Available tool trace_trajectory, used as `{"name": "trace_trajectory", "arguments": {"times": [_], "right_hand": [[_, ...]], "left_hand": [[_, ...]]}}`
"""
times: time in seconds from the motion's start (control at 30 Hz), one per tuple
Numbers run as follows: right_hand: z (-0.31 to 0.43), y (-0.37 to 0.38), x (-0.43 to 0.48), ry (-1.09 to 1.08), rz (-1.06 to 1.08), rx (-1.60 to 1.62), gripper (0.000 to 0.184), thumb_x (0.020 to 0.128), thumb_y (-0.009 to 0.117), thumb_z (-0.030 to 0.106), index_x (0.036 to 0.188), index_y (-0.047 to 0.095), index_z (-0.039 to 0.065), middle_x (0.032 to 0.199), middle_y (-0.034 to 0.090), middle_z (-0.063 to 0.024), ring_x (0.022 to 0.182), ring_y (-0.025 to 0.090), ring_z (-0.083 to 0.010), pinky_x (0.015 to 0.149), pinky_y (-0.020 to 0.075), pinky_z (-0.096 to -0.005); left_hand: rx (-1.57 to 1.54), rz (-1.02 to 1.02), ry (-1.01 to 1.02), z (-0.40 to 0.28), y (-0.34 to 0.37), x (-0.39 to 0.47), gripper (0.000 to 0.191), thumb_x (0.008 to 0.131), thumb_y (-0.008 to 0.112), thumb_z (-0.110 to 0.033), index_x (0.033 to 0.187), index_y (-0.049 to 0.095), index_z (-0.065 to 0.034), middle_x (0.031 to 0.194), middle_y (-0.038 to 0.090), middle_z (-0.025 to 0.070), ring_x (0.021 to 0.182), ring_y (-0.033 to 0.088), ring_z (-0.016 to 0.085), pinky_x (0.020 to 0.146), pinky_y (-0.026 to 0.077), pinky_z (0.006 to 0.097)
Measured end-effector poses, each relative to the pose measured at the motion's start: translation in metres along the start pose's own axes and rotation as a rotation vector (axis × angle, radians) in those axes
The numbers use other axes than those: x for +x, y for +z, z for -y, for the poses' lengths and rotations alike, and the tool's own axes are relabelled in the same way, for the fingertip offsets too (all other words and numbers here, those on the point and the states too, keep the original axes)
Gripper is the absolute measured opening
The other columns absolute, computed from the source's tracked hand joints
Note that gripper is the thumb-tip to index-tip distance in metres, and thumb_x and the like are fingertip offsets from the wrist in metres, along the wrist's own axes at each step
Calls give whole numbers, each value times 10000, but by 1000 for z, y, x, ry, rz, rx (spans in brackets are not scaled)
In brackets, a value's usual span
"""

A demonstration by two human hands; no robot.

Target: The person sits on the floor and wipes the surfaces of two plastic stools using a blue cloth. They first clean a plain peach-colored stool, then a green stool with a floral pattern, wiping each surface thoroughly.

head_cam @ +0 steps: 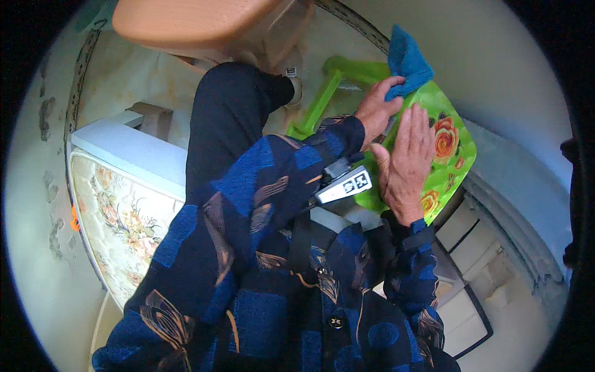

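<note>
My left hand [379,111] reaches across from the left and grips a blue cloth [408,58] between thumb and fingers. The cloth lies bunched over the upper edge of a green plastic seat [458,172] printed with orange and yellow roses. Flat on the same seat, just below and right of the left hand, rests my right hand [409,162], its thumb spread and its other fingers side by side. A green plastic frame [320,102] extends to the left behind my left forearm. A white tag with a printed black pattern [346,186] sits near my left sleeve.
An orange-brown rounded seat or board [186,23] stands at the top. On the left is a floral padded cushion [125,218] beside a white panel [135,149]. Pale fabric [516,200] hangs at the right, near a dark-edged light object [465,321]. A wall curves along the upper right.
</note>
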State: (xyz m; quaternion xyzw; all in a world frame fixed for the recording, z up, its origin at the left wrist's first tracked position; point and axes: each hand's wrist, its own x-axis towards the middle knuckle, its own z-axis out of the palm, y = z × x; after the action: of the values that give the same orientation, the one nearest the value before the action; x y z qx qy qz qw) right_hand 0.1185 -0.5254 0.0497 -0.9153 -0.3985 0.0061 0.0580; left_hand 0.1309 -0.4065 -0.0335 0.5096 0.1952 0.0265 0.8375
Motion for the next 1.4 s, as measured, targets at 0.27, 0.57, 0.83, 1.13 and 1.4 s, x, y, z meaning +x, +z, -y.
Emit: {"name": "trace_trajectory", "arguments": {"times": [0.27, 0.57, 0.83, 1.13, 1.4], "right_hand": [[-23, 3, 42, -19, 33, -100, 617, 909, 618, 386, 1408, 454, 63, 1451, 397, -215, 1316, 395, -407, 1088, 307, -528], [-17, -9, 54, -40, 27, -2, 608, 806, 714, 349, 1315, 550, 60, 1431, 390, -247, 1307, 380, -455, 1074, 323, -545], [-23, 4, 82, -72, 166, -75, 537, 887, 609, 466, 1261, 611, 81, 1362, 523, -165, 1396, 336, -358, 1164, 191, -549], [-8, -6, 53, 7, -22, 371, 675, 804, 728, 320, 1368, 484, 40, 1403, 451, -238, 1320, 411, -423, 1114, 295, -546], [23, -13, 12, 138, -267, 649, 664, 791, 703, 119, 1389, 459, -35, 1379, 495, -259, 1249, 499, -422, 1039, 399, -477]], "left_hand": [[128, -153, -35, 61, -15, 76, 523, 923, 548, -248, 1404, 450, -66, 1415, 479, 210, 1302, 449, 388, 1093, 356, 438], [438, -213, -303, 153, -75, 135, 481, 923, 516, -186, 1384, 496, -48, 1370, 523, 233, 1260, 501, 402, 1066, 406, 431], [644, -107, -392, 112, -80, 92, 415, 872, 491, -89, 1263, 602, -5, 1227, 619, 234, 1123, 603, 347, 939, 478, 416], [38, 104, -300, -52, -35, -2, 408, 920, 524, -103, 1314, 561, -3, 1205, 635, 118, 1091, 608, 231, 962, 469, 357], [-824, 373, -438, -96, -26, -81, 535, 1034, 451, -336, 1468, 387, -30, 1439, 463, 97, 1309, 439, 205, 1113, 329, 388]]}}
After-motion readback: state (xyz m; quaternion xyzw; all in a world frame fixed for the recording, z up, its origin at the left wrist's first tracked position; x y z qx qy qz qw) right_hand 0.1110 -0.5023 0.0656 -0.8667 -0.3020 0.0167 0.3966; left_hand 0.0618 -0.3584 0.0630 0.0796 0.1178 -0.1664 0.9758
